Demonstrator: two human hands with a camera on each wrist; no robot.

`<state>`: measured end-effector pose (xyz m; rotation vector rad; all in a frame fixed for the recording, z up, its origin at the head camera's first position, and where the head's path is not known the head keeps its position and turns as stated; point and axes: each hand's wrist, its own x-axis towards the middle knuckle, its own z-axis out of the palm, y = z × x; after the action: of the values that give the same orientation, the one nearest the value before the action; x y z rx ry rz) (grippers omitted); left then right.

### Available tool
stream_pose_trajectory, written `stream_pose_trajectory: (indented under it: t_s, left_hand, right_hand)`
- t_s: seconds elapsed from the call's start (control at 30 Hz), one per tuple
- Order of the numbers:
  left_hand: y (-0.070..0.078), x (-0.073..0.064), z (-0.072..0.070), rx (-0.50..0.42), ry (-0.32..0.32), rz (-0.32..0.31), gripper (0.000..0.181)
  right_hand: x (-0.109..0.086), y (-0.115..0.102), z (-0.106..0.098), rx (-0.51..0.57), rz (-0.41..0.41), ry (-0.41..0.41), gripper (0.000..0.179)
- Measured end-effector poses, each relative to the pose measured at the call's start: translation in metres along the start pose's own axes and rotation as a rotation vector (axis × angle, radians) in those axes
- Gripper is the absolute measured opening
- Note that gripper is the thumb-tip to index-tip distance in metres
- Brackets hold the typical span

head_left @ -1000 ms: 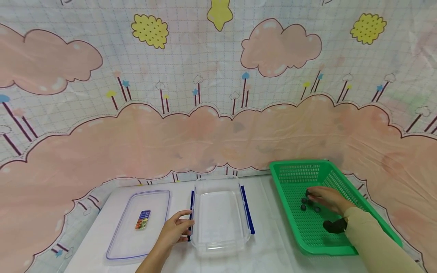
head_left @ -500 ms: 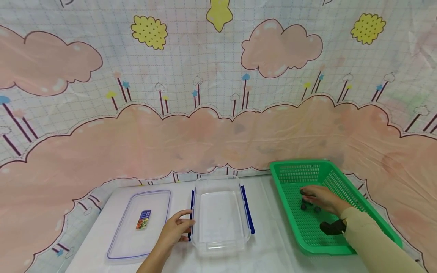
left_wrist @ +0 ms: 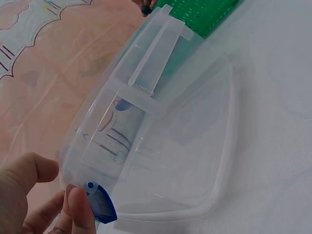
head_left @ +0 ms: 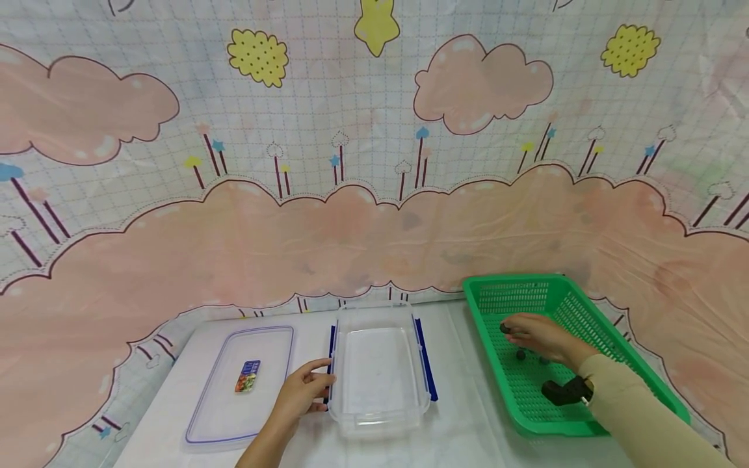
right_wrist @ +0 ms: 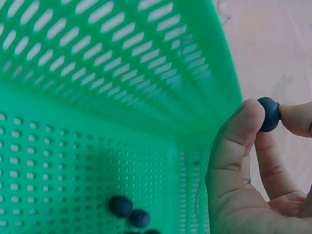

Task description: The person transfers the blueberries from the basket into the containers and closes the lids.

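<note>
Between the thumb and a fingertip of my right hand is a single blueberry, dark and round, held up over the green basket. Several more blueberries lie on the basket floor, partly hidden by the hand in the head view. My left hand grips the left side of a clear plastic container, its fingertips beside a blue latch. The container sits lidless on the table, its blue side latches folded outward.
A clear lid with a blue seal and a printed label lies flat on the white table, left of the container. Behind the table hangs a patterned cloth. A black strap-on device sits at the right wrist.
My right hand has moved left and lifted with the pinched blueberry, toward the basket's left wall. The left hand stays at the container's side.
</note>
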<state>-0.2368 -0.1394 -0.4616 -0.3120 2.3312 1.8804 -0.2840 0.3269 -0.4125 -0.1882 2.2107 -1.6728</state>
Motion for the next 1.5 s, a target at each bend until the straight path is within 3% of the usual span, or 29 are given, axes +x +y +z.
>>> stream_pose_trajectory:
  t_s: [0.2,0.57,1.0,1.23,1.5]
  left_hand:
    - [-0.002,-0.002,0.001,0.022,0.0,0.011,0.045]
    - [0.003,-0.006,0.0,0.029,-0.014,0.004,0.049]
    - [0.004,-0.009,-0.002,-0.079,-0.065,-0.041,0.055]
    - [0.004,-0.01,-0.003,-0.105,-0.1,-0.043,0.056]
    - [0.004,-0.01,-0.003,-0.115,-0.102,-0.047,0.056]
  right_hand:
    - [0.002,-0.012,0.015,0.073,-0.016,-0.028,0.032]
    - [0.006,-0.021,0.033,0.12,-0.042,-0.1,0.02]
    - [0.016,-0.031,0.056,0.105,-0.024,-0.1,0.034]
    - [0.028,-0.028,0.068,0.138,-0.072,-0.195,0.029]
    - [0.041,-0.034,0.095,0.085,0.013,-0.182,0.034]
